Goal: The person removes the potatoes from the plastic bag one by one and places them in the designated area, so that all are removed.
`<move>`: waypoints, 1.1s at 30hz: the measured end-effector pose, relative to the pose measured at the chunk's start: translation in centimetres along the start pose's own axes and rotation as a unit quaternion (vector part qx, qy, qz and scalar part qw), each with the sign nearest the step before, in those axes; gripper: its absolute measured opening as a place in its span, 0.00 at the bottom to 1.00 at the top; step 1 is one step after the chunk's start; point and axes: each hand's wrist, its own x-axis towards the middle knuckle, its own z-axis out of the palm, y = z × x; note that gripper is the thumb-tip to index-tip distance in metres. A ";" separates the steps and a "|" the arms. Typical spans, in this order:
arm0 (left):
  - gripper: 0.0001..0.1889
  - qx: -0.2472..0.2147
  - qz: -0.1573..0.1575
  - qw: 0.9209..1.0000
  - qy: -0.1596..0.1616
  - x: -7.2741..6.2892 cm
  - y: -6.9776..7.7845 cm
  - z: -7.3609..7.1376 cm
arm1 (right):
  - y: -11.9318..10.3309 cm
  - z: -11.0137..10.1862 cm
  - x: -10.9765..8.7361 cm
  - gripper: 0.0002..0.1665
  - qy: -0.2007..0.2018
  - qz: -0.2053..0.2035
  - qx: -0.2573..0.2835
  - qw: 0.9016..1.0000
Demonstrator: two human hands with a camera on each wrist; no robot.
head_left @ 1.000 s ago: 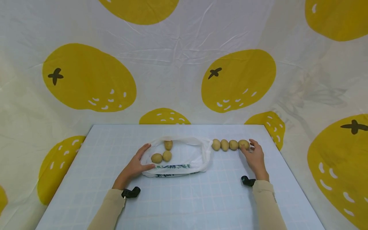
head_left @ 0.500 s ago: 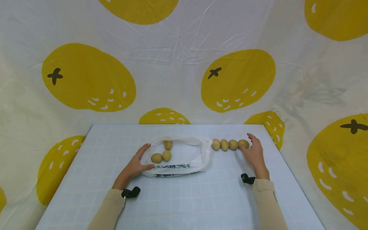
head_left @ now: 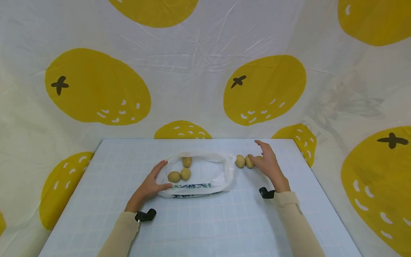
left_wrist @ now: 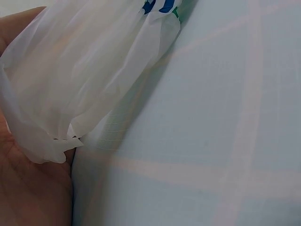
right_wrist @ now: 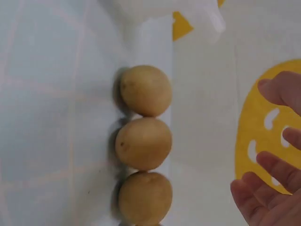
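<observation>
Head view puts a white plastic bag (head_left: 229,175) on the table (head_left: 205,228), its mouth spread and its long axis running left to right. Beyond the bag's right end, the loose potatoes (head_left: 239,161) form a row, side by side, whose line points straight back at that end. The nearest potato sits just beside the plastic; whether it touches cannot be told. Right wrist view shows three of the row plainly and a sliver of another at the lower edge.

The right hand (head_left: 270,166) is much the nearer of the two to this row. It is over the part farther from the bag, hiding some of the potatoes there from the head view. Its grip is wide, thumb well apart from the fingers, with nothing held. The relation that matters most seems to be this one: from that grip, the plainly seen potatoes lie toward the bag, along the row's own axis.

At the bag's left end, the left hand (head_left: 151,184) rests against the plastic, thumb over the near rim and fingers spread along the far side, so that grip is wide too. Inside the bag, toward this end, lie three bagged potatoes (head_left: 185,174).
</observation>
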 end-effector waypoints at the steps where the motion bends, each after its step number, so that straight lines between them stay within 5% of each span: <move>1: 0.56 0.000 0.000 1.000 0.001 0.0 0.0 0.0 | -0.5 0.3 0.2 0.43 -0.004 -0.010 0.000 1.000; 15: 0.56 0.001 0.004 1.000 0.006 -0.1 -0.1 0.1 | -6.9 4.4 2.8 0.41 -0.060 -0.138 -0.011 0.988; 33: 0.57 -0.007 -0.003 1.000 0.004 -0.1 0.1 0.1 | -10.5 7.9 3.9 0.42 -0.122 -0.164 0.017 0.979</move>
